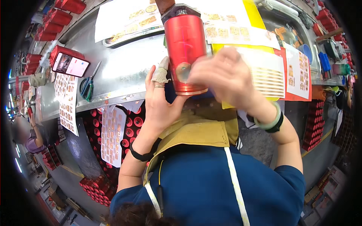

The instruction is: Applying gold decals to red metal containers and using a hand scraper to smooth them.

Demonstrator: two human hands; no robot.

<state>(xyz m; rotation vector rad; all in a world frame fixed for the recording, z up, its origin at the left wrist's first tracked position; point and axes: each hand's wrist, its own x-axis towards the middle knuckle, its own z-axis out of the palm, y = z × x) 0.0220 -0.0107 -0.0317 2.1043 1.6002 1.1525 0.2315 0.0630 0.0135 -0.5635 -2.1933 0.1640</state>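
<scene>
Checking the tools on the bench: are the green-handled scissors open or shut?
Shut. The scissors lie flat on the metal bench, their blades together in one thin line pointing up and to the right.

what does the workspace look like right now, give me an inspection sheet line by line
surface: metal worktable, shiny, partly covered with sheets
job's things: red cylinder held above the table edge, round sticker on its lower side
clutter: sticker sheets hanging over the table edge, scissors, phone on a red box, yellow sheet with striped labels
grippers: left hand cups the cylinder from the side, fingertip taped; right hand presses near the sticker, blurred
cables: nothing seen
surroundings: stacks of red tubes under the table and more at the far left, another person at the left rim
</scene>
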